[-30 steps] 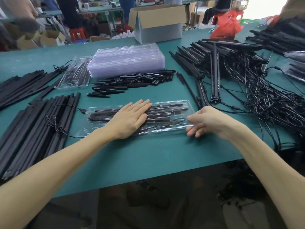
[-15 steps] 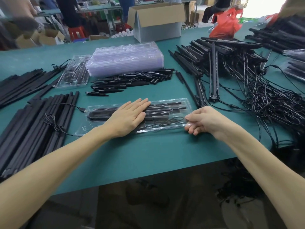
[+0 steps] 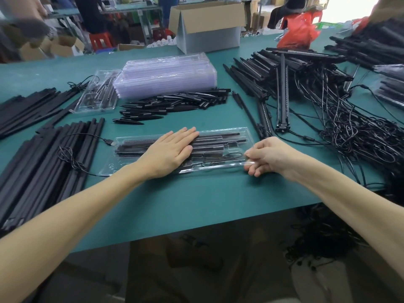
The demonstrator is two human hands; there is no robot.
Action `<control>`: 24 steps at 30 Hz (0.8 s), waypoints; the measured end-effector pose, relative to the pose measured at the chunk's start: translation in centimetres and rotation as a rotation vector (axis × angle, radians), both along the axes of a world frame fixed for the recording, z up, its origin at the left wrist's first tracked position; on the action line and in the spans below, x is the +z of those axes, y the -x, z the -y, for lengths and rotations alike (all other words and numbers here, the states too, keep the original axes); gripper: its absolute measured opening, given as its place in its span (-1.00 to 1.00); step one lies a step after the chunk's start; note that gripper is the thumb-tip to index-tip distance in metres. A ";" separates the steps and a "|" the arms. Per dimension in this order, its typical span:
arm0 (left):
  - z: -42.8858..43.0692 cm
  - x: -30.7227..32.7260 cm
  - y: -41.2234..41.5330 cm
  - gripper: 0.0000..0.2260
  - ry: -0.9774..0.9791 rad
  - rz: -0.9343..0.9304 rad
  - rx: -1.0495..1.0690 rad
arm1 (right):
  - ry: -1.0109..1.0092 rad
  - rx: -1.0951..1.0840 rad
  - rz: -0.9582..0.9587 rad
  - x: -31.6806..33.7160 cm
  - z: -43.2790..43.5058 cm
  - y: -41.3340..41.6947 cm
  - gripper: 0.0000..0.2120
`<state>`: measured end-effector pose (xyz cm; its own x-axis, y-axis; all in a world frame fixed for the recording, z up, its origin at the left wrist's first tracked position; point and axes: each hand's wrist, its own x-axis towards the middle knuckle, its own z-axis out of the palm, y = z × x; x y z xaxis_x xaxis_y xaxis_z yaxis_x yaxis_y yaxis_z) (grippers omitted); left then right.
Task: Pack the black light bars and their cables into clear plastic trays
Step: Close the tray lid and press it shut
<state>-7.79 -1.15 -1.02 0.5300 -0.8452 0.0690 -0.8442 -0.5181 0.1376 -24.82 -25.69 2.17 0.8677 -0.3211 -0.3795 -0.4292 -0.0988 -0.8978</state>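
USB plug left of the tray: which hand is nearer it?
Left. The left hand rests on the tray, right of the USB plug; the right hand pinches its far end.

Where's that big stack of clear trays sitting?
In the head view, the stack of clear trays sits mid-table, behind the pile of short black pieces and in front of the cardboard box.

Cardboard box (image 3: 209,27) and red bag (image 3: 300,32) at green table's (image 3: 196,204) far edge.

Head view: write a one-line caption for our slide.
Left hand presses flat on the packed clear tray while the right hand pinches its right end.
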 end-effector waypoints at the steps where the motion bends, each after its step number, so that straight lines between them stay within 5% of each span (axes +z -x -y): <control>1: 0.0 0.0 0.0 -0.54 0.003 0.001 0.000 | -0.001 0.001 0.001 0.0 0.0 0.0 -0.90; 24: 0.0 -0.1 -0.3 -0.54 0.008 -0.010 0.000 | -0.042 -0.024 -0.077 0.9 -0.3 0.0 -0.92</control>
<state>-7.52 -1.14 -1.14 0.5303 -0.8448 0.0709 -0.8430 -0.5166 0.1500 -24.79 -25.44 3.12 0.8277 -0.3240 -0.4582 -0.4988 -0.0506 -0.8653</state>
